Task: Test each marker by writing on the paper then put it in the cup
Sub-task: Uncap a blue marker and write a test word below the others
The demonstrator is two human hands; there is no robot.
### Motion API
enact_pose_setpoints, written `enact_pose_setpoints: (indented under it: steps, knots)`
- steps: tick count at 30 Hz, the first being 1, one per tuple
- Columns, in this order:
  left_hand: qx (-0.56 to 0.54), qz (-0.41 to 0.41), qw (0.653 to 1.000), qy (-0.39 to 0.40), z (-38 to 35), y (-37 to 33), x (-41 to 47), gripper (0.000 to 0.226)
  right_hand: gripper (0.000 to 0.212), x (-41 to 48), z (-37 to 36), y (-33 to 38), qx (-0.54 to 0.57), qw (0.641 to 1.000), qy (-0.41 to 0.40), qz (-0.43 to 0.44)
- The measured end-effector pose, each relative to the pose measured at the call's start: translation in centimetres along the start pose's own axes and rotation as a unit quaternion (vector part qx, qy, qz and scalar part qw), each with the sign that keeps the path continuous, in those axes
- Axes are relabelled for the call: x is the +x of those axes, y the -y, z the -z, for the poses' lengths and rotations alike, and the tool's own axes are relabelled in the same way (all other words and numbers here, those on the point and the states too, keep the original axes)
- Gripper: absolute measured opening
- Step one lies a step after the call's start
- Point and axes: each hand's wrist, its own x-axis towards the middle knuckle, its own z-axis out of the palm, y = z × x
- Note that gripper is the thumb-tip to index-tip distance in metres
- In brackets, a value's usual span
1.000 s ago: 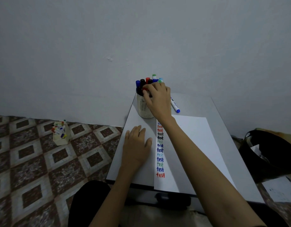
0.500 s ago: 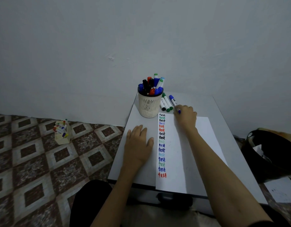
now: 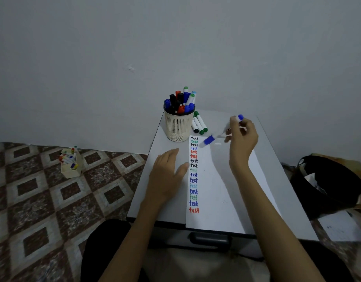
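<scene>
Several markers (image 3: 200,124) lie just beside the cup (image 3: 179,128).

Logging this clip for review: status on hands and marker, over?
Left hand flat on table beside paper. Right hand grips blue marker above paper's top, blurred. Cup packed; loose markers lie beside it.

A small grey table (image 3: 218,119) stands against the wall. At its back left is a cream slotted cup (image 3: 178,127) full of markers. Just to the right of the cup a few loose markers (image 3: 200,124) lie side by side. A white sheet of paper (image 3: 212,190) reaches from the cup to the front edge. The left hand (image 3: 167,176) rests flat beside the paper.
</scene>
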Motion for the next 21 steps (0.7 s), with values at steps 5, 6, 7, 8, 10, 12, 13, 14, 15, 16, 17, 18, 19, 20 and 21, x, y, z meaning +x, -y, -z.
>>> enact_pose_setpoints:
  steps: [5,6,7,8,10,12,13,14,15,16,17,18,19,20,21]
  knots:
    - [-0.074,-0.087,0.993,0.025,0.9,-1.2,-0.5,0.047,0.013,-5.7,0.4,1.8,0.034,0.982,0.183,-0.035]
    - [-0.075,-0.100,0.992,0.029,1.0,-1.3,-0.6,0.041,0.012,-6.5,0.3,1.8,0.041,0.977,0.203,-0.047]
    - [-0.074,-0.110,0.991,0.030,1.1,-1.3,-0.7,0.039,0.012,-7.1,0.3,1.7,0.046,0.972,0.223,-0.062]
    - [-0.074,-0.117,0.990,0.027,1.2,-1.3,-0.8,0.040,0.014,-7.6,0.2,1.6,0.044,0.966,0.244,-0.078]
    - [-0.087,-0.114,0.989,0.031,1.3,-1.4,-1.0,0.036,0.015,-8.4,0.2,1.2,0.022,0.951,0.289,-0.108]
    - [-0.108,-0.102,0.987,0.055,1.3,-1.5,-1.2,0.027,0.017,-8.8,0.2,0.8,-0.007,0.943,0.311,-0.120]
    - [-0.118,-0.096,0.986,0.068,1.4,-1.5,-1.2,0.024,0.020,-8.9,0.2,0.7,-0.018,0.944,0.307,-0.121]
    - [-0.128,-0.092,0.984,0.079,1.4,-1.6,-1.3,0.021,0.023,-8.9,0.2,0.7,-0.030,0.946,0.300,-0.122]
    - [-0.134,-0.093,0.983,0.086,1.5,-1.7,-1.3,0.021,0.026,-8.9,0.2,0.8,-0.043,0.947,0.294,-0.125]
    - [-0.136,-0.100,0.982,0.087,1.6,-1.8,-1.4,0.023,0.029,-8.8,0.3,1.0,-0.054,0.947,0.290,-0.130]
    - [-0.134,-0.109,0.981,0.086,1.7,-1.9,-1.4,0.026,0.029,-8.7,0.4,1.1,-0.057,0.946,0.290,-0.136]
    - [-0.132,-0.116,0.981,0.082,1.7,-1.9,-1.5,0.027,0.029,-8.7,0.5,1.2,-0.054,0.943,0.295,-0.142]
    - [-0.129,-0.122,0.981,0.079,1.7,-1.9,-1.5,0.026,0.029,-8.6,0.6,1.2,-0.049,0.940,0.303,-0.147]
    - [-0.125,-0.124,0.982,0.074,1.8,-1.8,-1.5,0.025,0.030,-8.6,0.7,1.3,-0.043,0.937,0.313,-0.150]
    - [-0.117,-0.125,0.983,0.070,1.8,-1.7,-1.6,0.026,0.030,-8.6,0.8,1.4,-0.039,0.934,0.322,-0.153]
